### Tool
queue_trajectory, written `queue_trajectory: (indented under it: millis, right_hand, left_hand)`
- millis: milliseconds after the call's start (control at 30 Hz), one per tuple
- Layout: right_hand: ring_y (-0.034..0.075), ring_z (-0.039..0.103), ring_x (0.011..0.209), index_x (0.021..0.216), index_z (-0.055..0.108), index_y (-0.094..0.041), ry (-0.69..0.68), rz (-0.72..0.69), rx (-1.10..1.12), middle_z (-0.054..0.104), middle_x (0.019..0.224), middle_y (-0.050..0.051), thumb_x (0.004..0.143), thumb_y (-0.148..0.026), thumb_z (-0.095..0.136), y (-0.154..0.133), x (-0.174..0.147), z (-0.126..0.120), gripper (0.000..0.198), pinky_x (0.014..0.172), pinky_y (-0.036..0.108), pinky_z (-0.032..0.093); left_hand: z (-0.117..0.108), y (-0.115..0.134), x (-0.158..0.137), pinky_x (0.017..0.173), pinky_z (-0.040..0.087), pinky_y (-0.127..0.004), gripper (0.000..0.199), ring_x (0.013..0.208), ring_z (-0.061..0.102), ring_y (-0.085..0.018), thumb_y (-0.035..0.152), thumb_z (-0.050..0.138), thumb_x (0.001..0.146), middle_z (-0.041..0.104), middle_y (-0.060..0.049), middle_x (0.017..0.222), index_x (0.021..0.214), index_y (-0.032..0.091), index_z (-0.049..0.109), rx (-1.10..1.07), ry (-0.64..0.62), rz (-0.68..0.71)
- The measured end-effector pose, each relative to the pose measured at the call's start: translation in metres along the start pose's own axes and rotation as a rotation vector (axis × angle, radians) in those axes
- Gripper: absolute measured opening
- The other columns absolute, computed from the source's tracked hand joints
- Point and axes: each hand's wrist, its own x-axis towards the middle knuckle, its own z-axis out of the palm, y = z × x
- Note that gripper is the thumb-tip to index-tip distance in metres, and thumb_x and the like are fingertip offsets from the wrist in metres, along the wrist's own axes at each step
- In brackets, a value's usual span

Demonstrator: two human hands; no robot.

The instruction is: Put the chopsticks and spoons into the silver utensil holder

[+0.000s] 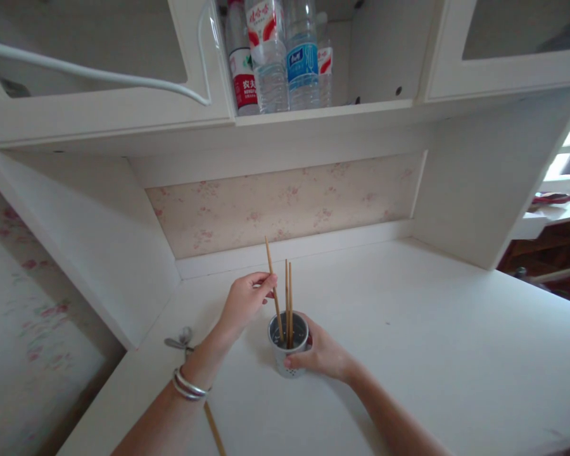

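A metal utensil holder (285, 363) with small holes in its side stands upright on the white tabletop. My right hand (320, 351) is wrapped round its right side, thumb across the front. Two wooden chopsticks (289, 297) stand together inside it. Pinched between the thumb and fingers of my left hand (249, 297) is another chopstick (269, 256), slightly tilted, its lower end inside the holder. Whether that end touches the bottom is hidden. Spoons (179, 341) lie beyond my left forearm, which partly covers them. One more chopstick (215, 430) lies near the front edge of the view.
Above the table hangs a white cabinet (323, 117) whose open shelf holds several plastic bottles (268, 57). A white cable (99, 75) crosses the cabinet at upper left. Side panels (484, 171) and a flowered back panel (285, 202) bound the tabletop (437, 342).
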Motion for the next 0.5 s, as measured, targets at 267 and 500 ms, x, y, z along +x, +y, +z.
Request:
queue_trajectory:
  millis: [267, 500]
  right_hand:
    - [0.025, 0.058, 0.105, 0.126, 0.049, -0.023, 0.017, -0.01, 0.011, 0.063, 0.115, 0.005, 0.054, -0.026, 0.086, 0.001, 0.001, 0.001, 0.081, 0.093, 0.041, 0.044]
    - [0.026, 0.056, 0.108, 0.126, 0.049, -0.022, 0.001, -0.039, 0.034, 0.063, 0.116, 0.007, 0.054, -0.027, 0.086, 0.001, 0.003, 0.002, 0.081, 0.096, 0.043, 0.041]
  left_hand:
    - [0.018, -0.037, -0.01, 0.066, 0.047, -0.026, 0.046, 0.075, 0.065, -0.02, 0.056, 0.049, 0.081, 0.073, -0.003, 0.08, 0.087, 0.018, 0.074, 0.187, -0.078, 0.038]
    - [0.028, -0.054, -0.011, 0.073, 0.048, -0.028, 0.046, 0.08, 0.067, -0.022, 0.058, 0.051, 0.08, 0.074, -0.005, 0.087, 0.086, 0.019, 0.075, 0.136, -0.147, 0.01]
